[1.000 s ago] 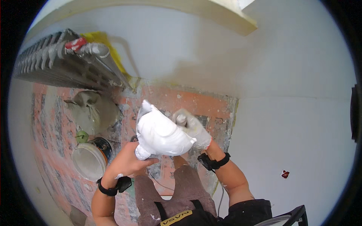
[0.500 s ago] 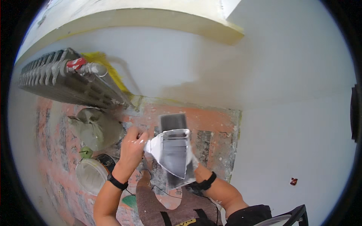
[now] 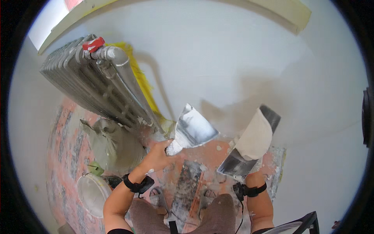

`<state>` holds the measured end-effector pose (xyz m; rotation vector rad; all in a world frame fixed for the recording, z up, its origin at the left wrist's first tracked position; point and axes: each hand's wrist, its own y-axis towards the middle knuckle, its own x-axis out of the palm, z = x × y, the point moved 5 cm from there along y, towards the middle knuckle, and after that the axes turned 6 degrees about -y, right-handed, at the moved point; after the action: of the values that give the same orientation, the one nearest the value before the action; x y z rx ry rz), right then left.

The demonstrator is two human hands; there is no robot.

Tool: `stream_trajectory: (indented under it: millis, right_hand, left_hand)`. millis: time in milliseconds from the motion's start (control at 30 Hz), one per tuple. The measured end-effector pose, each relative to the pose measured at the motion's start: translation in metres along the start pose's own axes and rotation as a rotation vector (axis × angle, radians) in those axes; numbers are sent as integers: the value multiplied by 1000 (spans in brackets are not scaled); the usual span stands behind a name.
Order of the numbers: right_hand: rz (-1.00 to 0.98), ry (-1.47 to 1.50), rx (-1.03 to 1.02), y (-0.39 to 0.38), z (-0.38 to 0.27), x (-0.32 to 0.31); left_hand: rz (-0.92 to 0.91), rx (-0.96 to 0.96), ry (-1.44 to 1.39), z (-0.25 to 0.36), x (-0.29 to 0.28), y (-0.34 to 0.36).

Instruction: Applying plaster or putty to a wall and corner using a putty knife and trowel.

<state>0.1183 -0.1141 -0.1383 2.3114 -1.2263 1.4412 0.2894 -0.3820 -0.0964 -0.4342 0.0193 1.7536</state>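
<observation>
One wide, flared steel putty knife (image 3: 196,126), white-coated handle (image 3: 174,148) gripped by left hand (image 3: 157,156). One long rectangular steel blade (image 3: 238,162), cream putty (image 3: 254,137) across it, gripped by right hand (image 3: 257,165), mostly hidden behind. Both held up near far edge of orange, grey-patched floor (image 3: 206,156). Grey-green sack (image 3: 115,147) beside ribbed grey radiator (image 3: 74,64); round white bucket (image 3: 89,195) nearer left edge.

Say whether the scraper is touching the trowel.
No, a clear gap separates the scraper in the left hand from the trowel.

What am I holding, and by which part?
Your left hand grips a wide scraper by its handle; your right hand holds a trowel, grip hidden behind it.
</observation>
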Motion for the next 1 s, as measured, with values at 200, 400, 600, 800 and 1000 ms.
stream_trajectory:
  millis: [200,400,600,800,1000]
  right_hand:
    - [-62,133,-230,27,7,-33]
    - [-152,61,-362,43,2,-46]
    - [-24,-221,-422,47,-5,-25]
    - [-48,-1158,-537,42,-11,-10]
    - [333,-1730,-285,8,-39,-16]
  left_hand:
    - [-152,33,104,-24,31,30]
    - [-75,252,129,-66,37,34]
    - [-255,272,162,-55,69,46]
    - [-306,280,46,-30,64,44]
    - [-141,306,-129,2,41,34]
